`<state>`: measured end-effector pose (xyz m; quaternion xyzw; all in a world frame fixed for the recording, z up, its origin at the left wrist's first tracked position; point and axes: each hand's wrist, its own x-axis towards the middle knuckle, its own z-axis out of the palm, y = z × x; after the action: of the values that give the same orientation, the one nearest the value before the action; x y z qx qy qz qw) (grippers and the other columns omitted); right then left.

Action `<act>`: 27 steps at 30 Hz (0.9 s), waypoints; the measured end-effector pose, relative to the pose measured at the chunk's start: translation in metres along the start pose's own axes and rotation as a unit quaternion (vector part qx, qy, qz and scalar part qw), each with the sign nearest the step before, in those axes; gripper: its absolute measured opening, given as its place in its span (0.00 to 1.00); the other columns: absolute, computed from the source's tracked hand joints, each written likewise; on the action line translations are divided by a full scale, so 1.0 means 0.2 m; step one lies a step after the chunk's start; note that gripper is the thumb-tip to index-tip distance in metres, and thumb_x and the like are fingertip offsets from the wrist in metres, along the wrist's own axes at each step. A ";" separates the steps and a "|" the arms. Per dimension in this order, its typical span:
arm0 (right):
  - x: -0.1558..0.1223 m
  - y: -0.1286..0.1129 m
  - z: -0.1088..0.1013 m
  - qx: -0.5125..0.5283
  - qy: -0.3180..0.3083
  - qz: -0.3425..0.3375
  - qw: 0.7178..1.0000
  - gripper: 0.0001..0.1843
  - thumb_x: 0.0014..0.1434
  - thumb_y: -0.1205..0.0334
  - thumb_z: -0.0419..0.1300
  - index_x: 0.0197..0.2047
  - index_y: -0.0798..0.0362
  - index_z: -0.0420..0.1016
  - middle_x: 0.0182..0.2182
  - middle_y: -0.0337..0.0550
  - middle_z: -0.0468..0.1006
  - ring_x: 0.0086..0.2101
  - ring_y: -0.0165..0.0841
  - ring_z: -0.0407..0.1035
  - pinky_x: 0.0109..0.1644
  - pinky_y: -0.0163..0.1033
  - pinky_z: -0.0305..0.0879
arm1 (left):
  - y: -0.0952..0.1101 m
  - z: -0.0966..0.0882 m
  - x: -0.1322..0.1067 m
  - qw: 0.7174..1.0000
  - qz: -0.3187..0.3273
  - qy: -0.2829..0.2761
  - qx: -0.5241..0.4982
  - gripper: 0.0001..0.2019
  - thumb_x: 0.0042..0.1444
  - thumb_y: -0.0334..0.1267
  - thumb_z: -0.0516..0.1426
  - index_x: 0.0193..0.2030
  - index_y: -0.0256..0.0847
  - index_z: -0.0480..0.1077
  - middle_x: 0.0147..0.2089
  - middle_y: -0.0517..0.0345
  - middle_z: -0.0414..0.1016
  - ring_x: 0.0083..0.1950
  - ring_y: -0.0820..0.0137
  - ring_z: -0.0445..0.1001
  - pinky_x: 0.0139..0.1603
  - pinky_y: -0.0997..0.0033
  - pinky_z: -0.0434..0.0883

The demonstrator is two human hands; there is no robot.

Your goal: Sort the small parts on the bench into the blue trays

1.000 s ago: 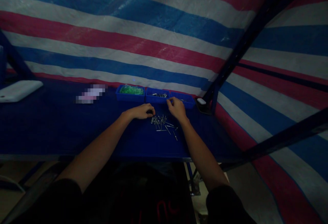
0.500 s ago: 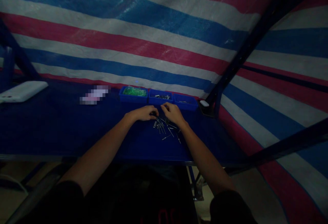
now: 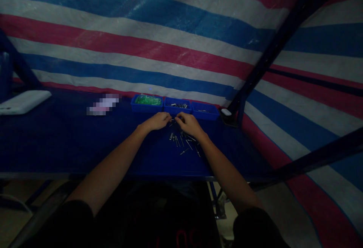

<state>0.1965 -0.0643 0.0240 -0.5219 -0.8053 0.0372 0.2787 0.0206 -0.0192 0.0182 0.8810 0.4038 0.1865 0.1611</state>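
My left hand point(image 3: 159, 121) is closed in a pinch just in front of the blue bins. A small, bright piece, apparently a thin metal pin point(image 3: 172, 119), shows at its fingertips. Facing it, my right hand point(image 3: 189, 124) is closed too, its thumb and forefinger close to the same piece; what it grips is too small to make out. Below the hands, several thin metal pins point(image 3: 182, 141), some with a thicker section like blind rivets, lie scattered on the blue table point(image 3: 159, 161). A short, thicker metal cylinder point(image 3: 171, 136) lies at their left.
Three blue bins stand in a row: one with green plastic-wrapped contents point(image 3: 148, 100), one with short metal parts point(image 3: 179, 105), one with a few thin pieces point(image 3: 204, 110). A small white case point(image 3: 226, 112) sits right; a white device point(image 3: 25, 102) lies far left. Dark frame posts point(image 3: 255, 78) flank the table.
Both hands have moved slightly up toward the bins, and their fingertips have come together around a small bright piece. More of the scattered pins now show below the left hand.
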 end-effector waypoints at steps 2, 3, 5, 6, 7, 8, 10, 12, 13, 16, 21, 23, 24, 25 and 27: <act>0.00 -0.01 -0.01 0.004 0.003 -0.018 1.000 0.11 0.58 0.56 0.50 0.37 0.52 0.69 0.24 0.37 0.71 0.24 0.27 0.63 0.29 0.31 0.52 | 0.02 -0.01 0.00 0.999 -0.013 0.019 -0.029 0.15 0.57 0.38 0.43 0.33 0.37 0.68 0.33 0.55 0.72 0.35 0.70 0.70 0.36 0.74 0.63; 0.00 -0.01 -0.01 0.007 0.002 -0.026 1.000 0.10 0.57 0.57 0.51 0.37 0.52 0.69 0.24 0.36 0.71 0.25 0.27 0.63 0.29 0.31 0.52 | 0.03 -0.01 0.00 0.999 -0.020 0.026 -0.041 0.15 0.57 0.39 0.43 0.32 0.37 0.68 0.32 0.56 0.72 0.34 0.70 0.69 0.35 0.74 0.63; 0.00 -0.02 -0.02 0.008 0.001 -0.030 1.000 0.08 0.57 0.59 0.52 0.37 0.52 0.68 0.24 0.36 0.71 0.25 0.28 0.64 0.29 0.31 0.52 | 0.05 -0.01 -0.01 0.997 -0.037 0.039 -0.060 0.16 0.57 0.40 0.42 0.31 0.37 0.67 0.31 0.56 0.72 0.32 0.70 0.69 0.34 0.73 0.63; 0.00 -0.02 -0.02 0.004 0.002 -0.028 1.000 0.08 0.57 0.59 0.52 0.38 0.52 0.68 0.25 0.37 0.72 0.26 0.28 0.64 0.29 0.31 0.52 | 0.05 -0.01 -0.01 0.996 -0.042 0.045 -0.069 0.16 0.57 0.41 0.42 0.30 0.36 0.67 0.30 0.56 0.72 0.32 0.70 0.69 0.33 0.73 0.63; 0.00 -0.03 -0.02 -0.003 0.004 -0.023 1.000 0.08 0.57 0.59 0.52 0.38 0.51 0.68 0.26 0.37 0.72 0.26 0.28 0.65 0.29 0.31 0.53 | 0.05 -0.02 -0.01 0.995 -0.043 0.049 -0.077 0.17 0.57 0.41 0.42 0.30 0.36 0.67 0.30 0.56 0.72 0.32 0.70 0.69 0.34 0.73 0.63; 0.00 -0.03 -0.02 -0.015 0.008 -0.016 1.000 0.08 0.57 0.59 0.51 0.38 0.51 0.68 0.27 0.38 0.73 0.27 0.29 0.65 0.30 0.31 0.53 | 0.05 -0.01 -0.01 0.994 -0.040 0.053 -0.083 0.17 0.58 0.42 0.42 0.30 0.36 0.67 0.30 0.56 0.72 0.32 0.70 0.69 0.34 0.73 0.63; 0.00 -0.04 -0.03 -0.048 0.025 0.004 0.999 0.10 0.59 0.58 0.49 0.36 0.51 0.68 0.28 0.40 0.74 0.29 0.30 0.67 0.31 0.32 0.53 | 0.05 -0.01 -0.01 0.994 -0.032 0.059 -0.081 0.18 0.58 0.43 0.41 0.31 0.37 0.68 0.30 0.55 0.72 0.32 0.70 0.70 0.35 0.73 0.64; 0.00 -0.03 -0.06 -0.079 0.058 0.027 0.995 0.13 0.60 0.57 0.46 0.34 0.52 0.68 0.28 0.42 0.74 0.29 0.32 0.67 0.31 0.33 0.53 | 0.06 0.00 -0.02 0.996 -0.042 0.062 -0.054 0.19 0.59 0.46 0.42 0.33 0.37 0.68 0.30 0.55 0.72 0.32 0.70 0.70 0.35 0.72 0.64; 0.00 -0.02 -0.07 -0.089 0.083 0.039 0.992 0.14 0.61 0.57 0.45 0.33 0.52 0.68 0.27 0.43 0.74 0.29 0.32 0.67 0.31 0.33 0.53 | 0.07 0.01 -0.02 0.996 -0.054 0.062 -0.033 0.19 0.58 0.47 0.42 0.35 0.38 0.68 0.31 0.54 0.73 0.33 0.69 0.71 0.35 0.71 0.64; 0.01 0.05 -0.16 -0.101 0.189 0.090 0.973 0.15 0.62 0.58 0.41 0.34 0.54 0.67 0.26 0.44 0.73 0.28 0.32 0.67 0.32 0.34 0.54 | 0.10 0.03 -0.03 0.994 -0.093 0.046 0.042 0.19 0.54 0.53 0.47 0.40 0.40 0.68 0.36 0.53 0.73 0.36 0.66 0.71 0.36 0.69 0.65; 0.02 0.25 -0.28 -0.141 0.335 0.239 0.900 0.17 0.62 0.61 0.39 0.36 0.56 0.66 0.27 0.47 0.73 0.31 0.35 0.68 0.35 0.36 0.56 | 0.16 0.06 -0.04 0.983 -0.115 0.014 0.143 0.15 0.51 0.48 0.53 0.40 0.40 0.68 0.43 0.50 0.70 0.42 0.63 0.70 0.40 0.68 0.65; 0.02 0.34 -0.30 -0.153 0.326 0.294 0.885 0.16 0.61 0.60 0.40 0.37 0.57 0.67 0.29 0.49 0.73 0.33 0.36 0.68 0.35 0.36 0.57 | 0.15 0.06 -0.04 0.981 -0.120 0.013 0.152 0.11 0.52 0.43 0.52 0.38 0.40 0.69 0.42 0.51 0.70 0.41 0.64 0.71 0.39 0.69 0.66; 0.02 0.38 -0.30 -0.157 0.306 0.321 0.882 0.16 0.61 0.59 0.42 0.39 0.57 0.67 0.31 0.49 0.74 0.33 0.36 0.69 0.35 0.37 0.58 | 0.15 0.06 -0.04 0.981 -0.118 0.013 0.154 0.09 0.53 0.41 0.52 0.36 0.40 0.69 0.41 0.52 0.70 0.41 0.64 0.71 0.39 0.69 0.65; 0.01 0.40 -0.29 -0.160 0.280 0.345 0.881 0.15 0.60 0.58 0.45 0.41 0.58 0.67 0.32 0.50 0.74 0.34 0.37 0.69 0.35 0.37 0.58 | 0.14 0.06 -0.04 0.982 -0.114 0.013 0.152 0.08 0.53 0.40 0.52 0.35 0.40 0.69 0.40 0.52 0.71 0.40 0.65 0.71 0.38 0.70 0.65; 0.00 0.42 -0.27 -0.163 0.236 0.369 0.884 0.18 0.57 0.56 0.49 0.46 0.59 0.65 0.33 0.52 0.74 0.34 0.38 0.69 0.35 0.37 0.59 | 0.12 0.06 -0.03 0.987 -0.099 0.013 0.127 0.07 0.53 0.37 0.51 0.35 0.39 0.69 0.38 0.52 0.72 0.39 0.66 0.71 0.37 0.71 0.65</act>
<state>0.2916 -0.0387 0.0404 -0.8126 -0.4598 -0.1189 0.3380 0.0375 -0.0411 0.0171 0.8476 0.5113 0.1287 0.0601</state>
